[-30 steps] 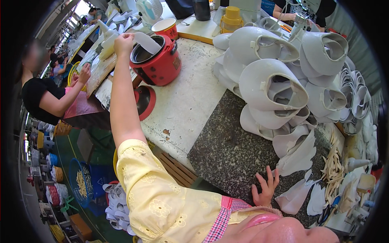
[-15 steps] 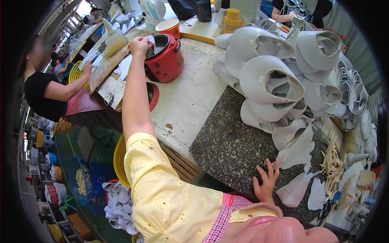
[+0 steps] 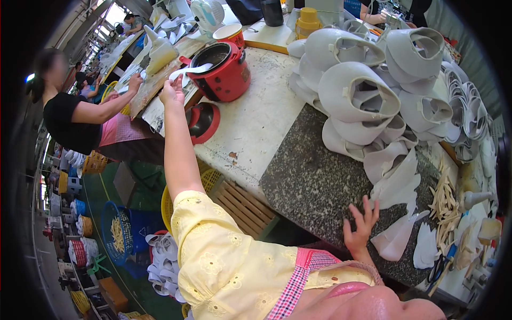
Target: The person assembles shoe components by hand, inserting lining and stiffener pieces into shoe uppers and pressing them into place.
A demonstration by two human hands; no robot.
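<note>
My left hand (image 3: 173, 93) is stretched far forward, its fingers closed on one end of a white spoon-shaped piece (image 3: 199, 68). The broad end of that piece lies against the rim of a red pot (image 3: 226, 80) with a dark inside. A red and black lid (image 3: 203, 124) rests on the table below the pot. My right hand (image 3: 360, 226) is open, fingers spread, over a speckled dark stone slab (image 3: 309, 168). Beside it lie thin white cut pieces (image 3: 394, 237). Several white shoe uppers (image 3: 358, 98) are piled at the slab's far right.
A person in black (image 3: 74, 120) works at the bench on the left, near a squeeze bottle (image 3: 160, 53). A red cup (image 3: 229, 34), a small fan (image 3: 207, 15) and a yellow container (image 3: 308, 22) stand behind the pot. Pale strips (image 3: 444, 200) and tools lie at right.
My left hand has drawn back from over the pot's mouth to its near left side, with the white piece now showing at full length. My right hand stays spread over the slab.
</note>
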